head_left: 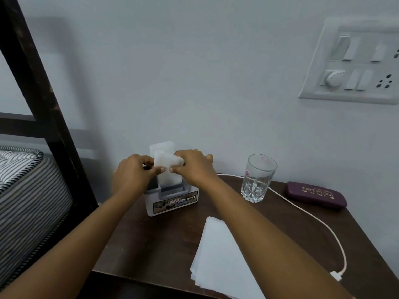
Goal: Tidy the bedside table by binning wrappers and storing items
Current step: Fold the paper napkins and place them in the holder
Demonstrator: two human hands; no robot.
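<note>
A small white holder box [172,202] with an "OPEL" label stands at the back left of the dark wooden bedside table [151,244]. White paper sheets [162,146] stick up out of it. My left hand [131,175] and my right hand [192,167] both pinch one white tissue sheet [166,161] right above the box's slot. The sheet's lower part reaches into the box. A stack of white paper sheets [218,255] lies flat near the table's front edge, partly under my right forearm.
An empty cut-glass tumbler [257,180] stands right of the box. A maroon spectacle case [317,194] lies at the back right. A white charging cable [323,225] runs across the table's right side. Wall switch panel [354,61] upper right; bed frame [43,100] and striped mattress [28,190] left.
</note>
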